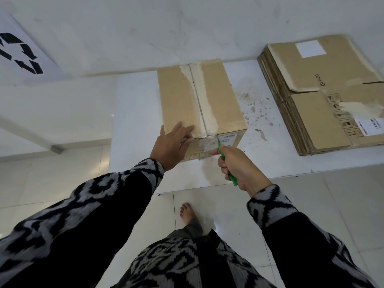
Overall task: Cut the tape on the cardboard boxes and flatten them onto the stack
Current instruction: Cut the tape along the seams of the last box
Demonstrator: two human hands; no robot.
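- Right hand (239,167), just right of centre frame: fist clenched round a green-handled cutter (228,165); handle runs from lower right up to upper left, blade tip at the tape on the box's near face, just under the top edge.
- Left hand (172,144), centre frame: fingers straight and spread, resting flat on the near top edge of the box, left of the seam; grasps nothing.
- Cardboard box (199,100), centre to upper centre of frame: still closed, top flaps meeting at a centre seam, contents hidden. Long axis runs from near the hands up toward the wall, tilted slightly leftward at the far end.
- Tape (204,121): clear strip along the top seam, same direction as the box's long axis, folding over onto the near face; pale torn patches flank the seam.
- White label (227,138) on the near face, right of the tape; print too small to read.
- Box sits on a white raised platform (135,121), far end against the wall.
- Stack of flattened boxes (324,96), upper right of frame, on the same platform, well apart from the box; top sheet reads "PICO" and carries white labels.
- Recycling sign (20,53), upper left of frame.
- Patterned black-and-grey sleeves (99,204) across lower frame; bare foot (188,213) on the tiled floor, lower centre.
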